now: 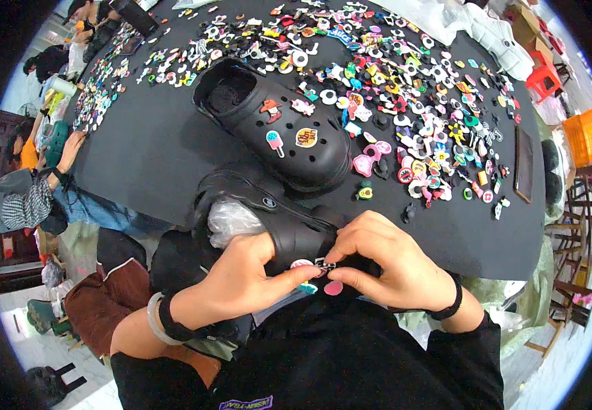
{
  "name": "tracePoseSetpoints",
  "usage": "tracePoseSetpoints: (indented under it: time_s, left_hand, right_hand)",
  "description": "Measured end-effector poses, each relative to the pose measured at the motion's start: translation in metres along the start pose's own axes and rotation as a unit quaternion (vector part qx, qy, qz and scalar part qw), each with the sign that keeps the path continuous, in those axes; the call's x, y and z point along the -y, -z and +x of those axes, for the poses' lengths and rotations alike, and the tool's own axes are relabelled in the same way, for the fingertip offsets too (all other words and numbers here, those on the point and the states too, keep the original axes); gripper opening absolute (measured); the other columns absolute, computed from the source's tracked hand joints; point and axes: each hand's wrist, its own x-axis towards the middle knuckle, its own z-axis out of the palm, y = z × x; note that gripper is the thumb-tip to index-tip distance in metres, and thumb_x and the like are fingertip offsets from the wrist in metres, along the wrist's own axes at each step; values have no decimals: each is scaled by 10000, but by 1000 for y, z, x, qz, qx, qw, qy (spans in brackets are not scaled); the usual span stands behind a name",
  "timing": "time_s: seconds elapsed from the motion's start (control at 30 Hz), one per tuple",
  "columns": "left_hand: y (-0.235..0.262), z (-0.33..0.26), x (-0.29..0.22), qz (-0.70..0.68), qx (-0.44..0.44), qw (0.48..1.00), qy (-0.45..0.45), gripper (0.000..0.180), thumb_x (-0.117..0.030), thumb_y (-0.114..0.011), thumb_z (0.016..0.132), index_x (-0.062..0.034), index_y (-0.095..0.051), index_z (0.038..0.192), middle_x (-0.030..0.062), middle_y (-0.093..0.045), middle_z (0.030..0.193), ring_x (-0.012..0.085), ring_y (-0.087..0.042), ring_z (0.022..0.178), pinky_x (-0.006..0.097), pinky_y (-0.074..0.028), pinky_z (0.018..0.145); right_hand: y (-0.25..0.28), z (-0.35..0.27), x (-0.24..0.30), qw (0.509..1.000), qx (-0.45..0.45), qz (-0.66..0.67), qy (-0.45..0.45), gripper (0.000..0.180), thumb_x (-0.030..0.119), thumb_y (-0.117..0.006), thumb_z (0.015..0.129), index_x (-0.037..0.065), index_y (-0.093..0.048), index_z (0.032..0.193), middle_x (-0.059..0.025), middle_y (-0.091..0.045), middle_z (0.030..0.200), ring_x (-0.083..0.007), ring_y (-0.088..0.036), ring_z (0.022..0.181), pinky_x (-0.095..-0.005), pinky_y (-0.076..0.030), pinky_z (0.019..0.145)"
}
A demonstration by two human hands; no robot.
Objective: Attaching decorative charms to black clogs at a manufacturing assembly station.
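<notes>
A black clog [289, 236] rests tilted at the near table edge, with clear plastic [233, 222] stuffed in its opening. My left hand [245, 270] is closed round its side, the thumb pressed by a small black-and-white shoe charm [323, 267]. Thumb and fingers of my right hand [385, 263] pinch that charm against the clog; its exact shape is partly hidden. A pink charm [333, 288] and a teal-and-white one [307, 288] show beside my thumbs. Just beyond lies a second black clog [275, 130], bearing a boot, an ice pop, a pink figure and a round orange charm.
Many loose colourful charms [405, 82] cover the far and right parts of the dark table [146, 130]. A flat dark case [523, 164] lies by the right edge, white plastic bags [494, 37] at the far right. Other people sit along the left side, one hand [72, 150] on the edge.
</notes>
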Motion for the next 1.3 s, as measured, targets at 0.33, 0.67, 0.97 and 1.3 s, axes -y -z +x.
tracePoseSetpoints:
  time_s: [0.33,0.67,0.97,1.3]
  left_hand:
    - [-9,-2,11,170,-38,984,-36,348,-234,-769,790,-24,-653,1042,124,-690,807,250,-690,690,327,-523,615]
    - [-9,-4,10,171,-52,982,-56,357,-255,-788,768,-22,-671,1011,133,-689,794,254,-693,691,333,-519,612]
    - [2,6,-5,4,-11,999,50,214,-123,-706,856,20,-651,1005,73,-691,814,88,-638,733,258,-510,641]
    - [16,24,-13,-122,53,979,152,147,-27,-662,865,13,-620,1000,20,-656,871,77,-605,787,242,-512,703]
  right_hand:
    - [-12,-9,-26,998,-60,0,4,329,123,-719,787,35,-581,1072,-119,-572,1039,-309,-531,1018,-399,-411,905]
    - [-24,-16,-20,993,-100,-50,34,346,143,-715,781,47,-583,1086,-134,-550,1074,-332,-518,1041,-436,-412,916]
    - [-30,-1,-9,984,-134,-112,46,234,178,-759,737,106,-599,892,-74,-584,1062,-274,-574,952,-383,-435,780]
    - [-24,10,-16,990,-128,-49,10,212,140,-757,734,79,-591,852,-93,-570,1017,-291,-590,922,-377,-474,766]
